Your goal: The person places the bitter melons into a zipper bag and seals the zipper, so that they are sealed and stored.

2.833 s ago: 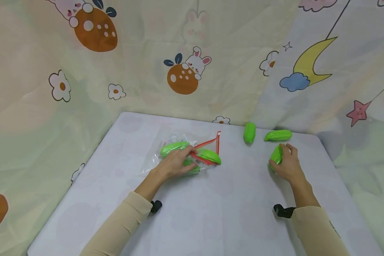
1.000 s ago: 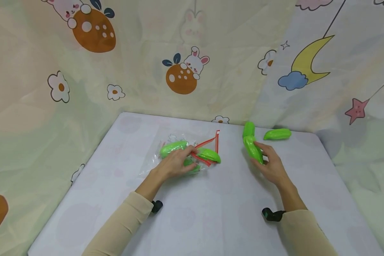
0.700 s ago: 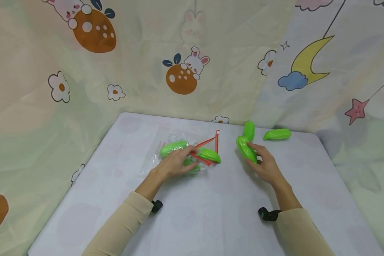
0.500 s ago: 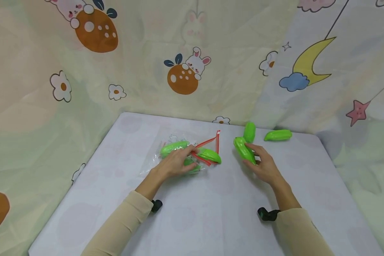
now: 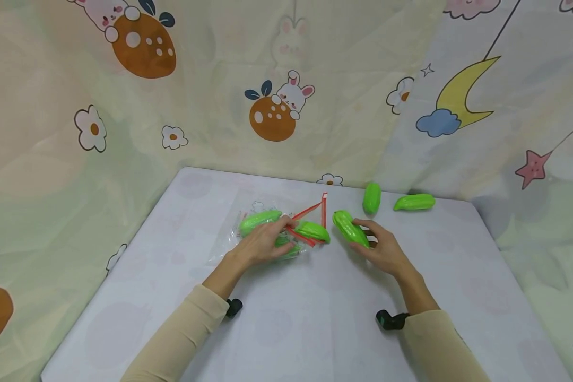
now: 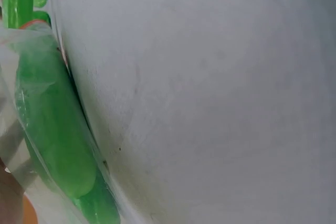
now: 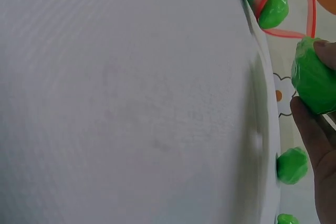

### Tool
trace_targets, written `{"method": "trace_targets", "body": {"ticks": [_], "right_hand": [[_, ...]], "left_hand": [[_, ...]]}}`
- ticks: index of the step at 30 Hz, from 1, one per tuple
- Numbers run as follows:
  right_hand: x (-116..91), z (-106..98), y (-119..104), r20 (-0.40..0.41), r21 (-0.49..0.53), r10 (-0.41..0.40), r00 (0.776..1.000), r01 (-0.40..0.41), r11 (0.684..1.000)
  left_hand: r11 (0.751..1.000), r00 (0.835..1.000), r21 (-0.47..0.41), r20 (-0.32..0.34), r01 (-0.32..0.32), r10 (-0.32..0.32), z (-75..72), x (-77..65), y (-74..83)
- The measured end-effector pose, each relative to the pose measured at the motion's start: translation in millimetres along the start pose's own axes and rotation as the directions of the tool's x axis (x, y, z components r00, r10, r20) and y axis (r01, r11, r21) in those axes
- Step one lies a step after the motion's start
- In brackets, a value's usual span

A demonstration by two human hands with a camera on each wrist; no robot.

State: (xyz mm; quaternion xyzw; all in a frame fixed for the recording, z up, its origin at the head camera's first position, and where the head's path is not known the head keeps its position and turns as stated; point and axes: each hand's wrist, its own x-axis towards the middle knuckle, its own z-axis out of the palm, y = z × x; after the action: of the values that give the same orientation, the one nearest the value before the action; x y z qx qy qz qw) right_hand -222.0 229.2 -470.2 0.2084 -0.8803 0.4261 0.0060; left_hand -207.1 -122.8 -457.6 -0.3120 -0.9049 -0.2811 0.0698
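My right hand (image 5: pixel 387 252) grips a bright green, ridged toy cucumber (image 5: pixel 347 227) between thumb and fingers, just right of the bag's mouth. The right wrist view shows the held cucumber (image 7: pixel 312 80) raised above the table. My left hand (image 5: pixel 260 243) holds the upper edge of a clear plastic zip bag (image 5: pixel 223 245) with a red seal strip (image 5: pixel 323 212), its mouth spread toward the right. Several similar cucumbers are in the bag: one (image 5: pixel 259 220) at the far side, one (image 5: pixel 313 232) at the mouth, another partly hidden under my left hand.
Two more green cucumbers lie near the table's back edge, one pointing away (image 5: pixel 372 198) and one sideways (image 5: pixel 414 202). The white table (image 5: pixel 305 323) meets a patterned cloth backdrop (image 5: pixel 210 106). Black wrist cameras (image 5: pixel 390 320) sit below both hands.
My right hand has picked up the cucumber at the right and carried it leftward, past the one at the back, close to the bag's mouth. My left hand stays on the bag.
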Motion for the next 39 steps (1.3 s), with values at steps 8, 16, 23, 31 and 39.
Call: {"method": "trace_targets", "body": {"ticks": [8,16,23,31,39], "right_hand": [[3.5,6.1,-2.2,0.012,-0.010,-0.048,0.999,0.049,0.999],[5.9,11.2,-7.6,0.066,0.001,0.016,0.998,-0.016,1.000],[7.7,13.5,-10.2,0.086,-0.012,0.005,0.996,-0.003,1.000],[11.5,15.0,-14.9,0.155,0.022,0.035,0.987,-0.038,0.999],[13.5,18.5,-15.5,0.212,0.090,0.042,0.976,-0.062,0.994]], "left_hand": [[1.000,1.000,-0.006,-0.013,-0.009,0.009,-0.3,0.2,1.4],[1.000,1.000,-0.004,-0.024,-0.019,0.019,0.3,-0.4,1.4],[0.999,0.999,-0.009,-0.025,-0.037,0.037,-0.4,-0.5,2.6],[0.999,0.999,0.006,-0.017,-0.041,0.041,-0.7,0.0,3.8],[0.999,0.999,0.004,-0.015,-0.032,0.032,0.4,1.1,4.3]]}}
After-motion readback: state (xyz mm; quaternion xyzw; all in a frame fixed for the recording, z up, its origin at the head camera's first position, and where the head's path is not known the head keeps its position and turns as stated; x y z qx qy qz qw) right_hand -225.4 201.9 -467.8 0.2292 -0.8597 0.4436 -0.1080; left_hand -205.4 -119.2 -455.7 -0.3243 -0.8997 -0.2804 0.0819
